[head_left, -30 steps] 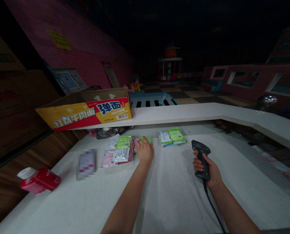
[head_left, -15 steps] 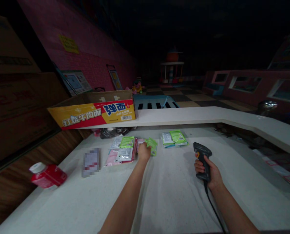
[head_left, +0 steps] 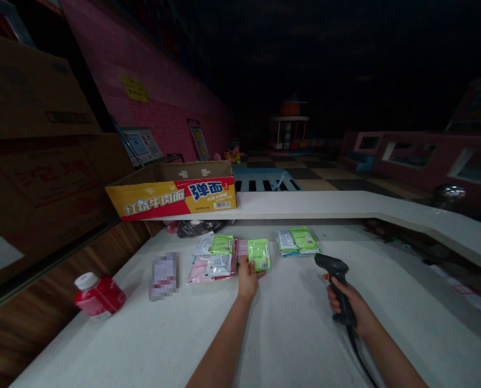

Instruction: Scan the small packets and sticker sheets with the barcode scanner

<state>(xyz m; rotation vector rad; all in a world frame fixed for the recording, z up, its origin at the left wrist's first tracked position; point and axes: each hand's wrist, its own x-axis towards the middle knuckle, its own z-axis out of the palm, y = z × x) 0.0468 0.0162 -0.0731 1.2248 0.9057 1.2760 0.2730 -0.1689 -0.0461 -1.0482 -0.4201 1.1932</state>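
Here, the left hand [head_left: 248, 280] holds a green packet [head_left: 259, 254] by its lower left edge, fingers over the front, just above the white counter [head_left: 297, 328] or on it; which, I cannot tell. The right hand [head_left: 357, 312] is wrapped around the grip of a corded black barcode scanner [head_left: 332, 264]. Packets in green, silver and pink [head_left: 220, 265] lie left of the green one, more packets [head_left: 299, 241] to its right. Farther left are a blurred-out item [head_left: 164, 276] and a red, white-capped bottle [head_left: 98, 296]; beyond, an open noodle carton [head_left: 175, 196] sits on a raised ledge [head_left: 305, 205].
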